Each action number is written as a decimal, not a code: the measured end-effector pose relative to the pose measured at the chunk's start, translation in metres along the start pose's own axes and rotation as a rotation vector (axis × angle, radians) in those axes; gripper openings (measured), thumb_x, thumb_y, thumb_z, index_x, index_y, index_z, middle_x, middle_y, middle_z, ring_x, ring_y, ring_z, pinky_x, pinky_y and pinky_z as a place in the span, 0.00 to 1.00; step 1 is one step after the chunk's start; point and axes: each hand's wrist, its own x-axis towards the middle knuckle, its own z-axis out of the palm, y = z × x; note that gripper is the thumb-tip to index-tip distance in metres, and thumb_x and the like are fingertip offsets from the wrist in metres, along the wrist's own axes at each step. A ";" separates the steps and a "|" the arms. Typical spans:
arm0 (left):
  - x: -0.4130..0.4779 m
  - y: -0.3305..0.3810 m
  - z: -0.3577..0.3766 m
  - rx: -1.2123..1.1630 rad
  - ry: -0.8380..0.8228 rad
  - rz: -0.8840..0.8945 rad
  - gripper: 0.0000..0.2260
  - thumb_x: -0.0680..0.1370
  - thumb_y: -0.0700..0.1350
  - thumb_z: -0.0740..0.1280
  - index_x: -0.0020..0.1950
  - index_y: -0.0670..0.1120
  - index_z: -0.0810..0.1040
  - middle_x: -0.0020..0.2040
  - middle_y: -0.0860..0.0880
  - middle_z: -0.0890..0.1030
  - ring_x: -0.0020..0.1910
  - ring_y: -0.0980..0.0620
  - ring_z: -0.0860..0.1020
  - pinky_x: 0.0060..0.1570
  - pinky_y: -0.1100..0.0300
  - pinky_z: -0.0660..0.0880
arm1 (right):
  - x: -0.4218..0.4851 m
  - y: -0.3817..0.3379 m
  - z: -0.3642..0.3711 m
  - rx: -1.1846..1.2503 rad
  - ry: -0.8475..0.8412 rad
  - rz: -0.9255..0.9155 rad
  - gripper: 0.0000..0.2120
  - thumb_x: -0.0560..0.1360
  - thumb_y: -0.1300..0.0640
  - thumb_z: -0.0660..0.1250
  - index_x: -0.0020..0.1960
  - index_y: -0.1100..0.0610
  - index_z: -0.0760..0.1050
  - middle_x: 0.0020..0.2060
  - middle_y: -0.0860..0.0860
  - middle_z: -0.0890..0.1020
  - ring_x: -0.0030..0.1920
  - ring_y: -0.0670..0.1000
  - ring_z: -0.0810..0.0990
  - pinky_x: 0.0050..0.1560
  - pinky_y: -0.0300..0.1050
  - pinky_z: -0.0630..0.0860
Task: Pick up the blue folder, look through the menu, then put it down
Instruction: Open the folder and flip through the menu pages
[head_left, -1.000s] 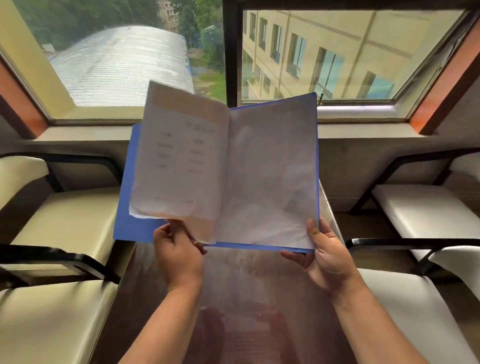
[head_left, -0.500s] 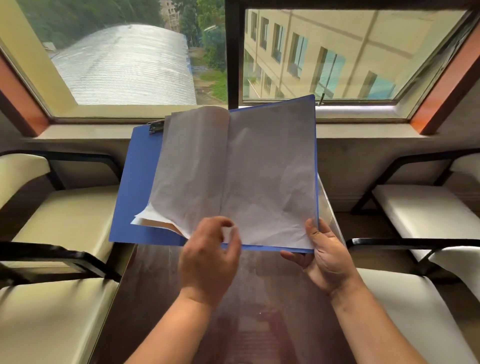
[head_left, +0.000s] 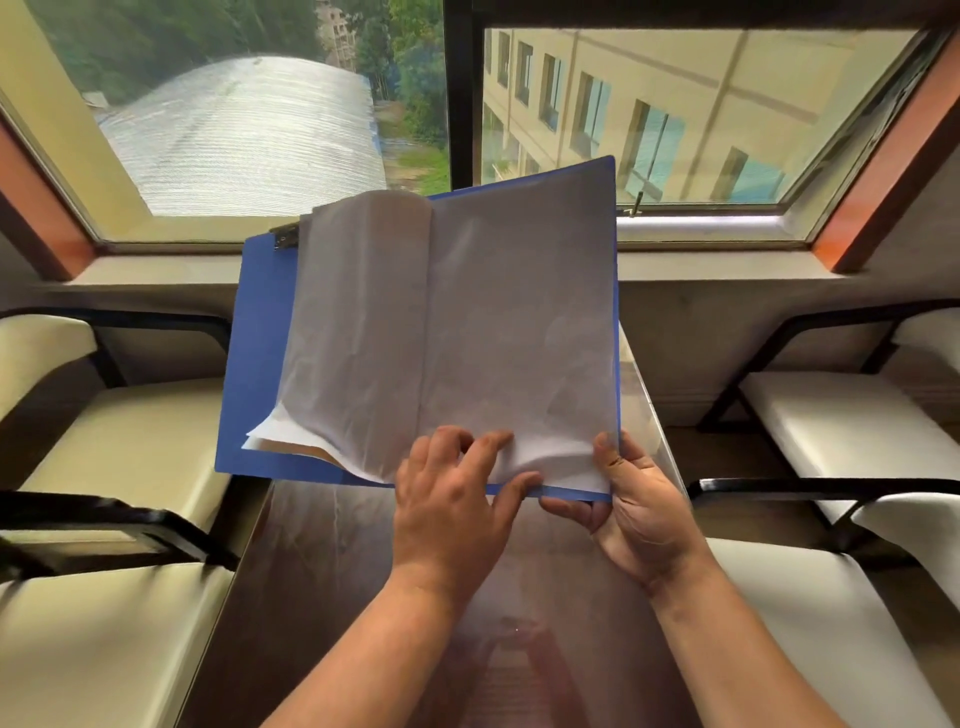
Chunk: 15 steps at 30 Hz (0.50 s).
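Observation:
The blue folder (head_left: 260, 374) is held open and tilted up above the table, with a metal clip at its top left corner. Its white menu pages (head_left: 509, 332) lie spread across it, blank sides showing; a few turned sheets bulge on the left. My right hand (head_left: 639, 514) grips the folder's lower right corner, thumb on the page. My left hand (head_left: 457, 499) rests its fingertips on the bottom edge of the right-hand page, which puckers under them, thumb at the folder's lower edge.
A dark glossy table (head_left: 332, 597) runs beneath the folder toward the window sill (head_left: 727, 265). Cream cushioned chairs with black arms stand on the left (head_left: 104, 457) and right (head_left: 852, 431). Large windows fill the far wall.
The printed page on the left has been turned down flat, showing its blank back. My left hand moved right, from the folder's bottom middle to the bottom of the right-hand page.

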 end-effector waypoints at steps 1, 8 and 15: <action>0.001 0.000 -0.001 -0.017 0.017 -0.009 0.20 0.77 0.63 0.70 0.61 0.52 0.84 0.50 0.49 0.79 0.49 0.45 0.77 0.50 0.48 0.77 | 0.000 0.000 0.000 -0.008 0.004 0.001 0.16 0.81 0.52 0.64 0.65 0.50 0.83 0.62 0.58 0.86 0.57 0.67 0.87 0.40 0.59 0.89; 0.009 -0.004 -0.002 -0.052 0.089 0.036 0.06 0.78 0.47 0.75 0.47 0.45 0.86 0.42 0.46 0.82 0.40 0.43 0.79 0.41 0.48 0.78 | -0.002 0.002 0.003 -0.052 0.006 -0.009 0.15 0.79 0.52 0.65 0.62 0.48 0.85 0.58 0.56 0.88 0.55 0.63 0.88 0.37 0.58 0.88; 0.011 -0.020 -0.007 -0.453 0.248 -0.451 0.10 0.83 0.62 0.61 0.47 0.59 0.73 0.39 0.57 0.81 0.37 0.58 0.79 0.34 0.56 0.73 | -0.002 -0.006 -0.004 -0.022 0.033 -0.012 0.14 0.79 0.52 0.65 0.57 0.49 0.88 0.57 0.58 0.89 0.56 0.63 0.88 0.38 0.61 0.88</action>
